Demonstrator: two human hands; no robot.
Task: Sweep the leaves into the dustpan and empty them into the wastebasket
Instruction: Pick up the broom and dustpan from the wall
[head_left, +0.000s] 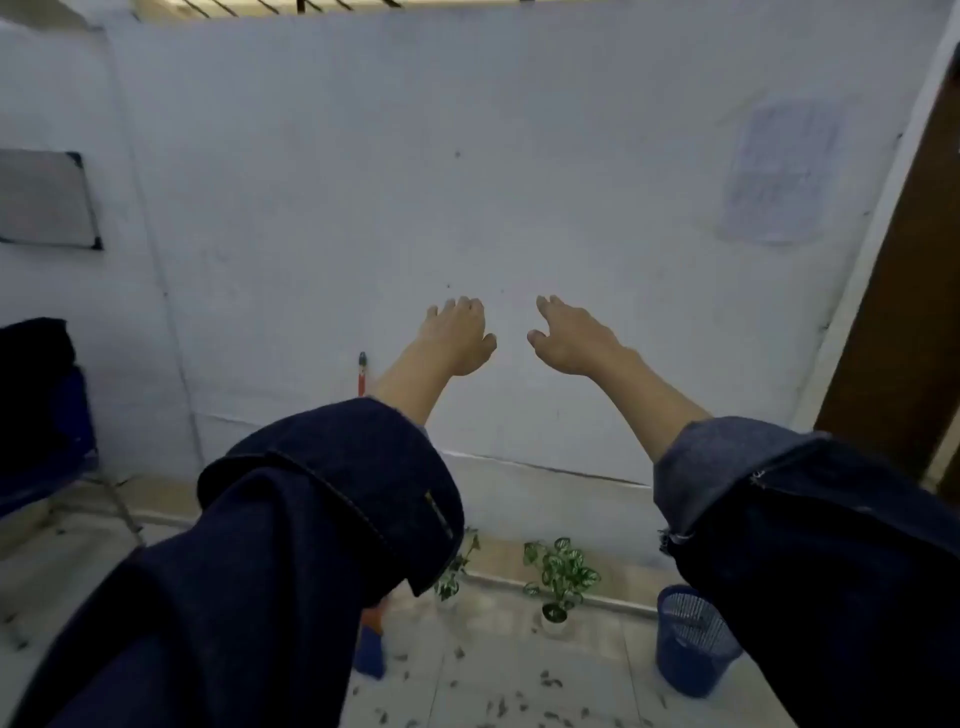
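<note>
- Clearly at the very start: both bare hands raised in front of the pale wall, left hand (460, 335) and right hand (569, 338) spread, fingers loose, gripping nothing.
- Dark blue denim sleeves (291, 545) rolled back on both forearms, filling much of the lower view.
- Scattered small dark leaves (498, 706) lying on the pale tiled floor (597, 649), mostly low in the view, none gathered yet.
- Round blue mesh wastebasket (691, 639) standing on the floor at the right, near the leaves, just beside the right sleeve.
- Orange-handled broom (362, 371) leaning upright against the wall behind the left forearm; only its top and a patch of orange lower down visible.
- Blue flat shape (370, 652) under the left sleeve, possibly the dustpan, too hidden to say for sure.
- Two small green potted plants (558, 577) at the wall's foot, between broom and basket.
- Step in hand, by judgement: nothing picked up, sweeping not begun.
- Next move calls for lowering the hands, closing one on the broom handle, and keeping clear of the plants while drawing leaves together.
</note>
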